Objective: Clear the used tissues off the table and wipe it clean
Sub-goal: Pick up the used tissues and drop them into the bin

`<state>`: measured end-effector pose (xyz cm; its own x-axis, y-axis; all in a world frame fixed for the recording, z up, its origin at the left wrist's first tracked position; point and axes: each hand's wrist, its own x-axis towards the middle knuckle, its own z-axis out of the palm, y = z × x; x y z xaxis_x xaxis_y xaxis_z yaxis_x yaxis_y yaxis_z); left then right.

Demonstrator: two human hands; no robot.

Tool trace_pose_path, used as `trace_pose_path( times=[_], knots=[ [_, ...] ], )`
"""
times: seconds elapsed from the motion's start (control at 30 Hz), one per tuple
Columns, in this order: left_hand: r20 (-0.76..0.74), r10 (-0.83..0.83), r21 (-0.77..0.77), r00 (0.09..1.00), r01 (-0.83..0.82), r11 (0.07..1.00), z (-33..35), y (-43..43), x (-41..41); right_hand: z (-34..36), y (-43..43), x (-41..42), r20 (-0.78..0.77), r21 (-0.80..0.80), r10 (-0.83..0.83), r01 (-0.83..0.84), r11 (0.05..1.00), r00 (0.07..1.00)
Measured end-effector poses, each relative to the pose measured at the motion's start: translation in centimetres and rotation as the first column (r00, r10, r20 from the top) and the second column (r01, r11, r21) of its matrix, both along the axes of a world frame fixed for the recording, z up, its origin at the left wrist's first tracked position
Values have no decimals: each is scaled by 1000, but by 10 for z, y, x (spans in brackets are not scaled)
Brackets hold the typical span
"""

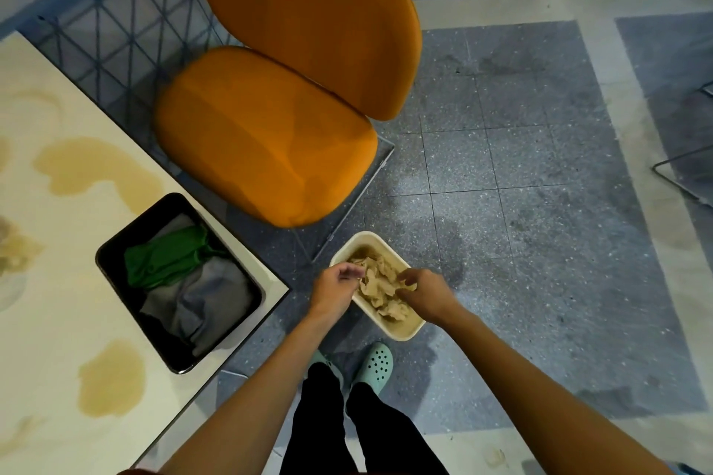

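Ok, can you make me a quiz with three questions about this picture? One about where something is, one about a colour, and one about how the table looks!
1. Where is the cream bin holding the tissues?
A. on a shelf
B. on a chair seat
C. on the floor

2. What colour is the top cloth in the black tray?
A. green
B. red
C. yellow

3. How does the table look?
A. covered by a sheet
B. marked with brown spills
C. wiped spotless

Answers:
1 C: the cream bin stands on the grey floor, just ahead of the person's shoes.
2 A: the top cloth is green and lies over a grey cloth.
3 B: several brown spills show on the pale top.
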<state>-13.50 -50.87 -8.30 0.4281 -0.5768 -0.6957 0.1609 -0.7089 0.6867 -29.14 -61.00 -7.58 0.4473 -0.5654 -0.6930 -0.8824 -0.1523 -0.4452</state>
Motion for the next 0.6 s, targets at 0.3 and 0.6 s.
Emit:
trace_pose_path(
  times=[0.3,0.6],
  knots=[
    [143,-18,-152,990,40,987,52,15,-2,45,13,14,172,-67,30,-19,998,985],
    [213,212,-275,954,-150,950,104,74,2,105,46,43,387,-194,192,-124,973,902]
  ],
)
